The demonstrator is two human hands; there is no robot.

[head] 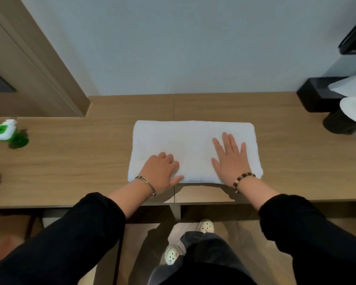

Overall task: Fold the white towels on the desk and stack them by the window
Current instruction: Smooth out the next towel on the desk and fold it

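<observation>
- Fingers of our right hand (232,161) lie straight and spread on the white towel (193,140); our left hand (160,171) curls knuckle-down on it (pinching cloth or not, we cannot tell).
- Wood-grain desk (70,161), long and smooth.
- Towel: soft, folded rectangle near the desk's front edge.

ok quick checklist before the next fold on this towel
1. the towel lies flat, edges squared: ok
2. it sits fully on the desk: ok
3. the right hand lies flat on the towel: ok
4. the left hand has a grip on the towel: cannot tell, its fingers are bent on it
5. the green bottle stands apart from the towel: ok
6. stacking spot ready: cannot tell, not in view
</observation>
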